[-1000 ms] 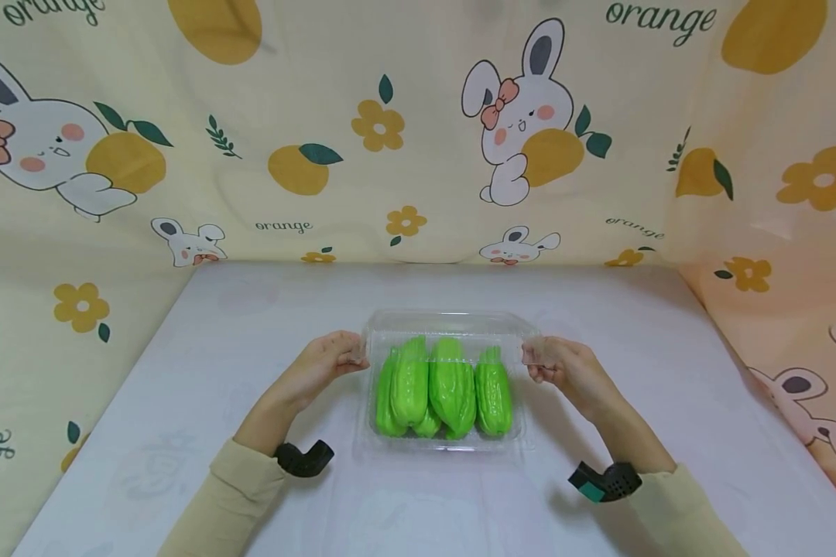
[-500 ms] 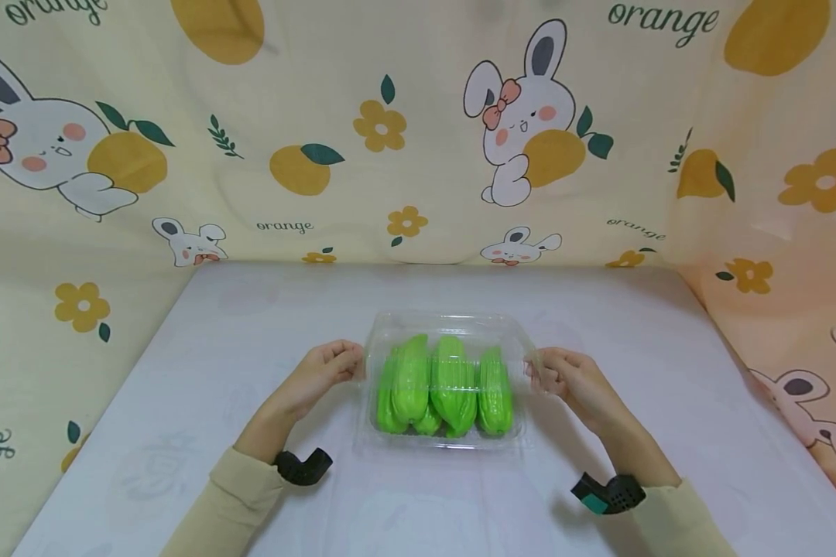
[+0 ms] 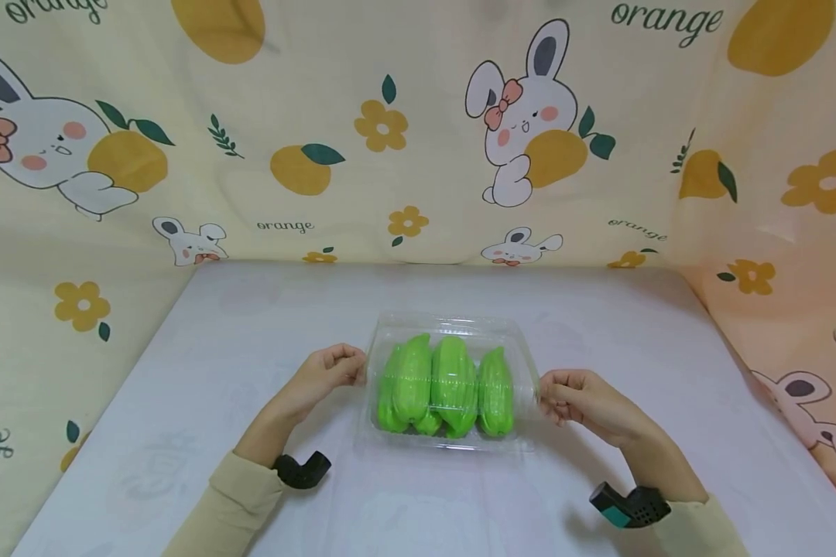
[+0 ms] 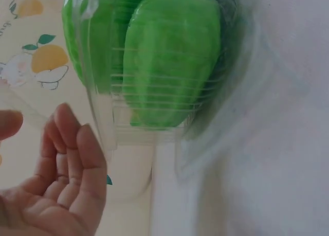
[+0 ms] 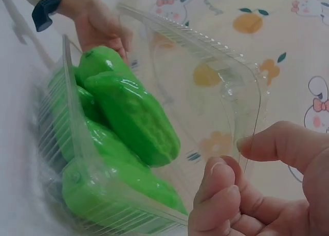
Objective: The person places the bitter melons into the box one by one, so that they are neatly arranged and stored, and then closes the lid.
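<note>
A clear plastic clamshell box [image 3: 446, 443] sits mid-table with several glossy, ribbed green gourd-like pieces [image 3: 412, 383] inside. Its hinged lid [image 5: 226, 66] slants over them, partly raised. At the lid's right edge, my right hand [image 3: 585, 402] pinches the thin plastic between thumb and index finger, as the right wrist view shows. My left hand [image 3: 330, 367] is beside the box's left side, near the lid's edge. The left wrist view shows a gap between its thumb and lightly bent fingers [image 4: 67, 128]. Whether those fingers touch the lid is unclear.
The box stands on a white-covered table [image 3: 265, 309]. A printed cloth backdrop [image 3: 432, 170] with rabbits and oranges rises behind and along both sides. A black strap-on device is worn on the left wrist [image 3: 302, 469] and another on the right wrist [image 3: 630, 505].
The lid has tilted down towards me over the green pieces. My right hand has moved down and slightly right with its edge; my left hand has sunk only a little.
</note>
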The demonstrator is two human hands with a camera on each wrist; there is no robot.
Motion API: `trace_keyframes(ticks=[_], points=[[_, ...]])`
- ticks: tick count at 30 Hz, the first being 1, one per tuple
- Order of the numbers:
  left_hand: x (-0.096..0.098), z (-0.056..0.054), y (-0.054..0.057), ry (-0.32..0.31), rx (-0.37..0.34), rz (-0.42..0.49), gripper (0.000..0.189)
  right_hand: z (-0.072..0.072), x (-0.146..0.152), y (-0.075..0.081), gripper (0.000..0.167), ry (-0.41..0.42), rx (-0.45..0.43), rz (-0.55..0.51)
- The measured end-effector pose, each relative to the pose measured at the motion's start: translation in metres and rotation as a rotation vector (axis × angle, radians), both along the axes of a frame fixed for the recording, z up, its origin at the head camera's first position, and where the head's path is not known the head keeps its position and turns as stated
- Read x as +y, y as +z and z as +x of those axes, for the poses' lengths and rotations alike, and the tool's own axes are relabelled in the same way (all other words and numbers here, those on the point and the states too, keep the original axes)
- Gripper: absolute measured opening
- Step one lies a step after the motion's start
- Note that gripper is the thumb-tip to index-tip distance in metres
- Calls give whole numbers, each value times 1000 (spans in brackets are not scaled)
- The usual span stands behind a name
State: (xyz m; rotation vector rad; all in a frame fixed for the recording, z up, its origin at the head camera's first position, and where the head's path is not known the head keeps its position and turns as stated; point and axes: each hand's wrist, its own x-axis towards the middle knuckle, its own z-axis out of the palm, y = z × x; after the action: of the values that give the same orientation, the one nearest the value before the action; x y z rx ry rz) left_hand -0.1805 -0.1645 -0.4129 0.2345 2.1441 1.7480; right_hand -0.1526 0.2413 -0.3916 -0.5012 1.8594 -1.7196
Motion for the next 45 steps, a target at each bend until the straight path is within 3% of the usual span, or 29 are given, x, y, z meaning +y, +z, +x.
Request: trace_keyframes(ticks=[7,19,34,45], points=[[-5,4,0,-72,13,-31,31,1,1,-2,24,13,-7,15],[-17,8,6,-264,14,-29,43,0,3,-4,19,27,-3,42],[-18,12,1,-292,11,-62,51,3,2,-12,17,-9,3,103],[-18,14,-1,-334,-16,-47,61,3,4,-19,10,48,47,90]])
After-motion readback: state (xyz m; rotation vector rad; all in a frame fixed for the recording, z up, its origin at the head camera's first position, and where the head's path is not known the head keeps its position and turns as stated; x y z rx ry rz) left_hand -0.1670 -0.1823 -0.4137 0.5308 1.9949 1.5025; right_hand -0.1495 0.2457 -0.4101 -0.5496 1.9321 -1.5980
